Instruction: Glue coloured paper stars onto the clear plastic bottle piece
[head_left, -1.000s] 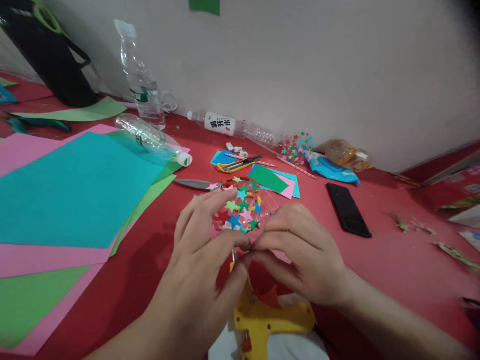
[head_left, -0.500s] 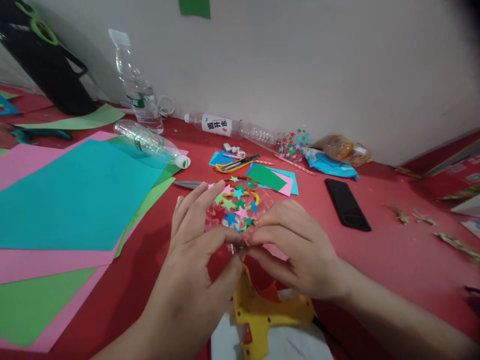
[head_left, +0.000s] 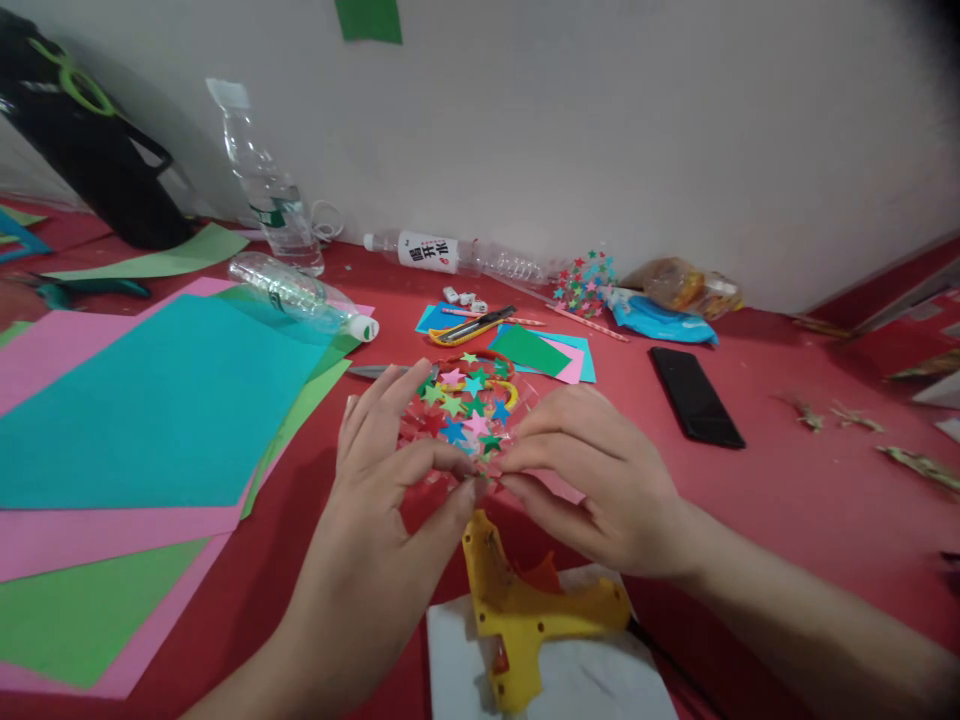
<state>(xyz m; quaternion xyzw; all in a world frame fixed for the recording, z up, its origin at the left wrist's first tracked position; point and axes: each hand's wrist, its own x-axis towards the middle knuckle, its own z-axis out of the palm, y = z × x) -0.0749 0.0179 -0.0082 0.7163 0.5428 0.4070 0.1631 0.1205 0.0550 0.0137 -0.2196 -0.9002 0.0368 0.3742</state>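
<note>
Over the middle of the red table [head_left: 772, 520], my left hand [head_left: 390, 500] and my right hand [head_left: 600, 480] meet fingertip to fingertip. Thumb and forefinger are pinched together on each, around something tiny, partly greenish, that I cannot make out; the other left fingers are raised. Just beyond lie colourful paper stars [head_left: 476, 425] on a clear plastic piece. Scissors lie there too, with a grey blade [head_left: 373, 371] pointing left and red-and-yellow handles partly covered by the stars. Below my fingertips, a yellow glue gun [head_left: 517, 620] rests on a white board [head_left: 600, 665].
Coloured paper sheets [head_left: 150, 410] cover the left side. A lying bottle [head_left: 292, 290], a standing bottle [head_left: 262, 190] and a black flask [head_left: 97, 150] are behind. A yellow cutter [head_left: 469, 327] lies near small paper pieces [head_left: 532, 350]. At right is a black phone [head_left: 696, 397].
My hands have shifted slightly, and the pinched fingertips are a little farther apart. The view has tilted slightly; the objects on the table appear to stay in place.
</note>
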